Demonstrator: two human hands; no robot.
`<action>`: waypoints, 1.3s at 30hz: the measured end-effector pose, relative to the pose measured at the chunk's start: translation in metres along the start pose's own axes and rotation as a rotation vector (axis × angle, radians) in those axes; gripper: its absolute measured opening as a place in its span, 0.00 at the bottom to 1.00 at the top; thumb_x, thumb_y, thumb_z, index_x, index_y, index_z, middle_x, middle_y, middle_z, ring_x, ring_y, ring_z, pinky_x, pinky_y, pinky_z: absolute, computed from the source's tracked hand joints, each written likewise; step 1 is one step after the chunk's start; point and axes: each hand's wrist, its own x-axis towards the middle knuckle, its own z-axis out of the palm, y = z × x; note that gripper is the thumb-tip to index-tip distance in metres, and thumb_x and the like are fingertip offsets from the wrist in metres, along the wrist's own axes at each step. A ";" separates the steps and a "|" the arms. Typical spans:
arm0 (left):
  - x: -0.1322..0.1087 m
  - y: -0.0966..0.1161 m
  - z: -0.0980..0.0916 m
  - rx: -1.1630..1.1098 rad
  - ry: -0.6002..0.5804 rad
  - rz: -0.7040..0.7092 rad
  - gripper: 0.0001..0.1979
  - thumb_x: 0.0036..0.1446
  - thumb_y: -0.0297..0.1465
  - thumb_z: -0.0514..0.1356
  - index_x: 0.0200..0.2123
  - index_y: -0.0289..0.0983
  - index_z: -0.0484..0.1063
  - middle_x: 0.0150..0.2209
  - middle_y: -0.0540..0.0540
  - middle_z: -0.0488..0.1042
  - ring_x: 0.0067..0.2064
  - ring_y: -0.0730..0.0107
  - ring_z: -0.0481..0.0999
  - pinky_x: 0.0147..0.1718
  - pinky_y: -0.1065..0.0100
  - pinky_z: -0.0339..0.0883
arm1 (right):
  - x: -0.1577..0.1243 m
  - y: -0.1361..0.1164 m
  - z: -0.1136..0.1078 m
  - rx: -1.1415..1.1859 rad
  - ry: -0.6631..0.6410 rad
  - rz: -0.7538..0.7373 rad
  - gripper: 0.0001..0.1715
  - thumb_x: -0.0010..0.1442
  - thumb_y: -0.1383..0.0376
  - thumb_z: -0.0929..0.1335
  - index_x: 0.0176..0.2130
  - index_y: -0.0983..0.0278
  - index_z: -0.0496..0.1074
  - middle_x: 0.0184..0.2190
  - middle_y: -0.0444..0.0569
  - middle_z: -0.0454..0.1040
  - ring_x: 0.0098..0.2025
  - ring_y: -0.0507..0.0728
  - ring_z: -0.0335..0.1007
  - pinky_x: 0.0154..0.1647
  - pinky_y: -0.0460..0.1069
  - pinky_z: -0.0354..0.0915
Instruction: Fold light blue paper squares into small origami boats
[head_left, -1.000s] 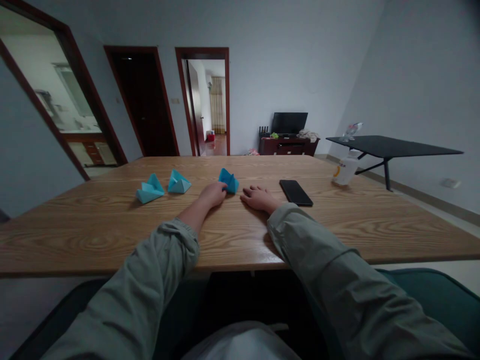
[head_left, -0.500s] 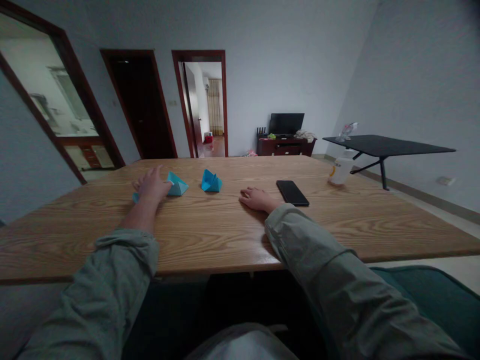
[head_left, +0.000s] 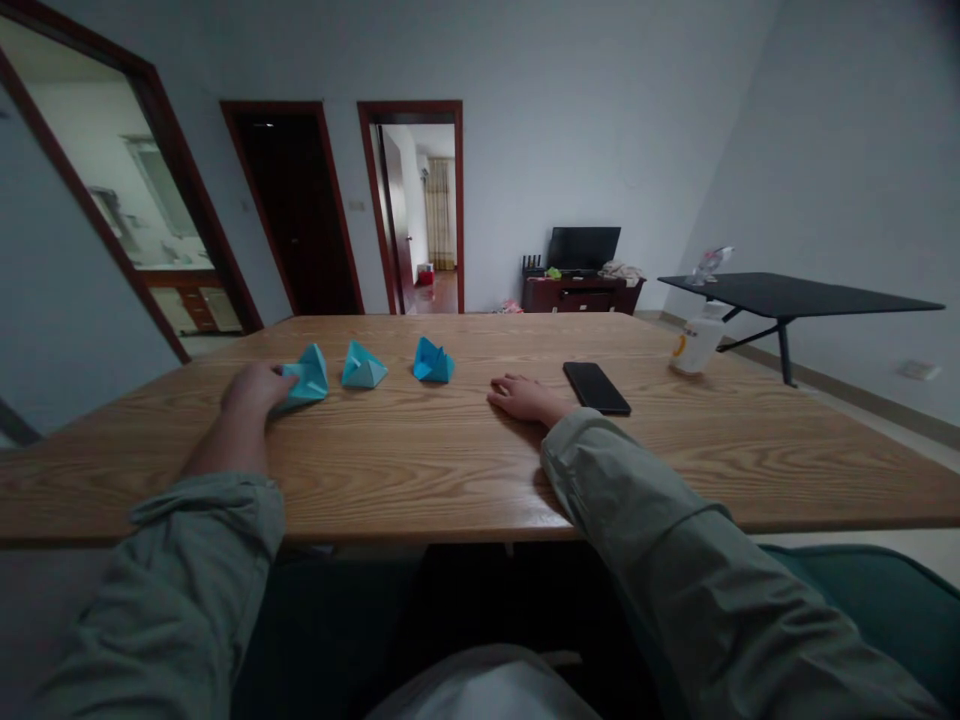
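Note:
My left hand (head_left: 255,390) is closed on the left side of a light blue folded-paper piece (head_left: 309,374) at the left of the table; part of the paper is hidden by the fingers. Just right of it stands a second light blue folded-paper piece (head_left: 364,366). A darker blue folded-paper piece (head_left: 433,362) sits farther right, apart from both hands. My right hand (head_left: 527,397) lies flat on the wood, fingers stretched out and nothing in it. Beside it, to the right, rests a black smartphone (head_left: 596,387).
The wooden table (head_left: 420,470) spans the view. A whitish translucent container (head_left: 697,345) stands at its right far side. Beyond are a black folding table (head_left: 795,290) with a clear plastic item (head_left: 711,264) on it, and a television (head_left: 583,248) on a low cabinet.
My left hand has moved left from beside the middle paper piece to the leftmost one and closed on it. My right hand stays on the table. The view has shifted slightly.

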 end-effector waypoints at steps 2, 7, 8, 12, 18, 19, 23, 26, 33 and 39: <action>-0.010 0.016 -0.004 -0.025 0.088 0.031 0.10 0.45 0.35 0.66 0.30 0.37 0.73 0.29 0.48 0.75 0.36 0.60 0.73 0.38 0.63 0.64 | 0.002 -0.002 -0.002 0.052 0.058 0.005 0.29 0.61 0.49 0.63 0.56 0.61 0.69 0.56 0.58 0.68 0.58 0.66 0.62 0.58 0.60 0.55; -0.055 0.088 -0.001 -0.443 0.108 0.363 0.12 0.54 0.38 0.58 0.37 0.36 0.73 0.35 0.46 0.77 0.36 0.66 0.75 0.35 0.69 0.67 | 0.002 -0.018 -0.018 0.295 0.489 -0.104 0.29 0.60 0.55 0.65 0.57 0.65 0.67 0.59 0.58 0.64 0.61 0.63 0.58 0.61 0.58 0.54; -0.066 0.103 0.003 -0.468 0.048 0.441 0.14 0.55 0.39 0.57 0.38 0.36 0.73 0.35 0.46 0.77 0.37 0.64 0.75 0.35 0.69 0.67 | 0.000 -0.023 -0.022 0.373 0.537 -0.159 0.29 0.60 0.55 0.65 0.58 0.64 0.65 0.59 0.57 0.64 0.60 0.63 0.59 0.61 0.58 0.56; -0.104 0.152 0.022 -0.344 -0.242 0.814 0.14 0.56 0.36 0.56 0.42 0.37 0.75 0.40 0.44 0.78 0.42 0.60 0.75 0.42 0.65 0.67 | -0.010 -0.039 -0.032 0.722 0.443 -0.285 0.34 0.59 0.61 0.66 0.63 0.58 0.57 0.60 0.53 0.63 0.49 0.58 0.70 0.44 0.53 0.68; -0.117 0.178 0.046 -0.247 -0.362 0.969 0.13 0.56 0.35 0.56 0.42 0.38 0.75 0.38 0.44 0.77 0.39 0.60 0.75 0.40 0.64 0.66 | -0.011 -0.037 -0.031 0.868 0.351 -0.289 0.29 0.56 0.62 0.67 0.57 0.61 0.65 0.53 0.53 0.70 0.34 0.52 0.71 0.33 0.48 0.68; -0.116 0.181 0.049 -0.254 -0.375 0.969 0.13 0.56 0.35 0.56 0.41 0.38 0.75 0.38 0.44 0.77 0.39 0.61 0.75 0.39 0.65 0.66 | -0.010 -0.035 -0.030 0.860 0.334 -0.291 0.27 0.56 0.62 0.68 0.56 0.62 0.67 0.50 0.52 0.73 0.33 0.52 0.71 0.33 0.48 0.68; -0.115 0.186 0.054 -0.360 -0.439 0.912 0.15 0.55 0.37 0.58 0.42 0.36 0.75 0.38 0.44 0.77 0.38 0.63 0.75 0.38 0.65 0.67 | -0.005 -0.030 -0.026 0.843 0.315 -0.281 0.21 0.55 0.62 0.69 0.48 0.65 0.71 0.41 0.50 0.76 0.33 0.53 0.72 0.34 0.48 0.68; -0.116 0.186 0.055 -0.498 -0.448 0.796 0.18 0.52 0.39 0.61 0.45 0.36 0.74 0.41 0.43 0.77 0.40 0.63 0.75 0.39 0.65 0.68 | -0.003 -0.029 -0.024 0.891 0.294 -0.265 0.16 0.55 0.60 0.69 0.43 0.65 0.73 0.39 0.49 0.77 0.34 0.54 0.72 0.37 0.49 0.68; -0.114 0.183 0.054 -0.996 -0.473 0.457 0.30 0.53 0.46 0.61 0.55 0.38 0.62 0.40 0.43 0.75 0.35 0.69 0.75 0.33 0.67 0.70 | -0.005 -0.032 -0.026 1.104 0.192 -0.111 0.19 0.56 0.52 0.69 0.40 0.64 0.73 0.35 0.48 0.75 0.32 0.52 0.72 0.33 0.46 0.67; -0.125 0.185 0.061 -1.131 -0.701 0.371 0.30 0.49 0.48 0.64 0.50 0.36 0.66 0.40 0.43 0.74 0.37 0.69 0.76 0.35 0.67 0.70 | -0.010 -0.031 -0.032 1.256 0.211 -0.024 0.21 0.55 0.51 0.69 0.43 0.63 0.71 0.39 0.49 0.74 0.32 0.51 0.72 0.32 0.45 0.67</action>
